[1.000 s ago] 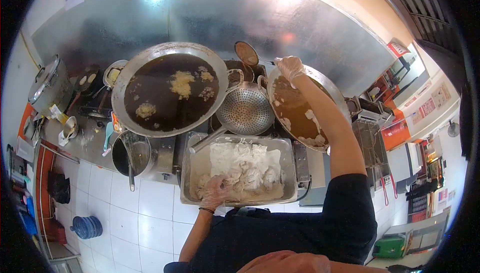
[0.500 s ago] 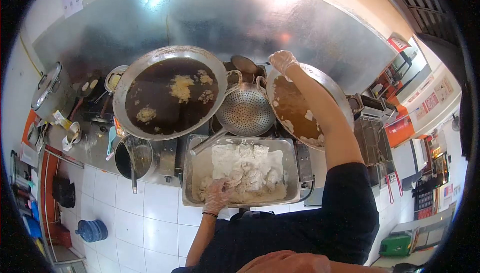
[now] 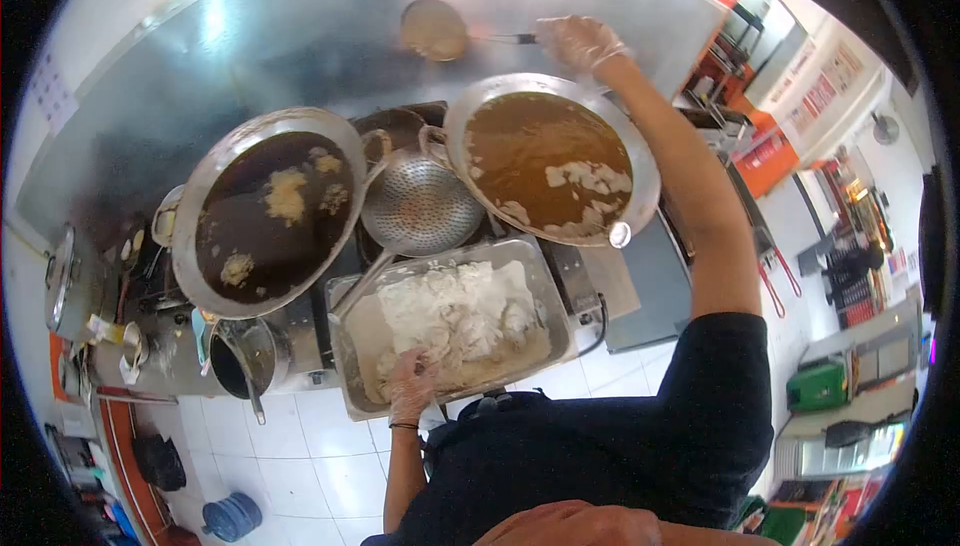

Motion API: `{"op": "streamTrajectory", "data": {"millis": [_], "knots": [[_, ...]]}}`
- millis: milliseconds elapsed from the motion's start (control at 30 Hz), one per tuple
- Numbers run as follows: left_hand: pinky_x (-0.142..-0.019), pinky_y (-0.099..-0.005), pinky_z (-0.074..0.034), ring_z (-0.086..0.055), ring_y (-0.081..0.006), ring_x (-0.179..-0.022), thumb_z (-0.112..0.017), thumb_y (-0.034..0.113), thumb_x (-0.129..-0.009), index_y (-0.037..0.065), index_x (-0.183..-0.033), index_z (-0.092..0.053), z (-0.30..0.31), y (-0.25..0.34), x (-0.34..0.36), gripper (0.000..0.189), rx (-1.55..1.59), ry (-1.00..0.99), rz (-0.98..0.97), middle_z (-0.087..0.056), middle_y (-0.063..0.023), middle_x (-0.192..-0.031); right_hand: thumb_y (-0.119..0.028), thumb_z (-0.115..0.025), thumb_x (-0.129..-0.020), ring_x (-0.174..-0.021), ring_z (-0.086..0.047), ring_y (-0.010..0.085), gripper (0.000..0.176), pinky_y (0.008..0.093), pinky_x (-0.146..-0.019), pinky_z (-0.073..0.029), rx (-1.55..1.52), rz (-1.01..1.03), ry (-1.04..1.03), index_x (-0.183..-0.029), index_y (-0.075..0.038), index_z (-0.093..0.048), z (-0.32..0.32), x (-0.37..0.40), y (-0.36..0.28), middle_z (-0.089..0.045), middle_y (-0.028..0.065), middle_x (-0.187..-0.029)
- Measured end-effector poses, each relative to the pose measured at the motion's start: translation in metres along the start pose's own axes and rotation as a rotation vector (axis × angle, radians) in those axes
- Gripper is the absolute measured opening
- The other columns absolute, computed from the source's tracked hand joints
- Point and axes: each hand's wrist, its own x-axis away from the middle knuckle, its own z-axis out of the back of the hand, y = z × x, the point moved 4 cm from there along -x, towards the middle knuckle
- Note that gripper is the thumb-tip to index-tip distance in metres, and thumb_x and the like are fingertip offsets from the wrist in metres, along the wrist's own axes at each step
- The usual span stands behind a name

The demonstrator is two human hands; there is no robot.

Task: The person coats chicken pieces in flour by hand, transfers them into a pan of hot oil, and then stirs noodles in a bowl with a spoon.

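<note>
Woks [image 3: 645,161] hold oil [image 3: 545,141] — right hand [image 3: 585,44] grips a strainer [image 3: 434,30]; left hand [image 3: 412,386], grip unclear, in a floury tray [image 3: 547,286].

A grey metal sheet [image 3: 310,56] backs the worktop [image 3: 166,370], a streak of white light [image 3: 214,21] glaring on it. Square white tiles pave the floor [image 3: 340,486], with a blue water jug [image 3: 232,517] on it. Posters [image 3: 835,74] and a fan [image 3: 886,128] line the right side, above a green container [image 3: 815,386].

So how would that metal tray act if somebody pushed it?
The tray would probably keep its shape, since its walls look like metal. It may feel heavy, given the broad floury heap inside. With no lid on, a hard push might spill some.
</note>
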Motion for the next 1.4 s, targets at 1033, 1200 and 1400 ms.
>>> {"op": "streamTrajectory", "data": {"millis": [1033, 1200, 1400], "knots": [[-0.069, -0.0374, -0.054, -0.067, -0.0219, -0.076, -0.080, 0.019, -0.080, 0.008, -0.115, -0.066, -0.028, 0.039, 0.010, 0.039, -0.127, 0.089, 0.173, -0.067, -0.0097, -0.090, -0.034, -0.047, -0.105, -0.108, -0.067, 0.0285, 0.038, 0.0386, -0.095, -0.054, -0.643, -0.005, -0.470, -0.116, -0.005, -0.069, -0.186, 0.299, 0.104, -0.071, 0.0128, -0.116], [-0.070, -0.0371, -0.053, -0.067, -0.0217, -0.077, -0.081, 0.021, -0.080, 0.008, -0.115, -0.066, -0.032, 0.036, 0.011, 0.039, -0.087, 0.104, 0.198, -0.068, -0.0102, -0.093, -0.030, -0.055, -0.104, -0.083, -0.065, 0.0245, 0.032, 0.0337, -0.078, -0.052, -0.775, 0.232, -0.277, -0.113, -0.003, -0.068, -0.179, 0.295, 0.075, -0.071, 0.0099, -0.096], [-0.073, -0.0361, -0.054, -0.065, -0.0213, -0.080, -0.080, 0.018, -0.081, 0.007, -0.115, -0.066, -0.028, 0.043, 0.007, 0.039, -0.076, 0.063, 0.210, -0.066, -0.0102, -0.100, -0.026, -0.059, -0.103, -0.066, -0.052, 0.0106, 0.030, 0.0282, -0.061, -0.045, -1.340, -0.365, -0.621, -0.120, -0.003, -0.067, -0.161, 0.284, 0.055, -0.061, -0.0010, -0.081]]}}
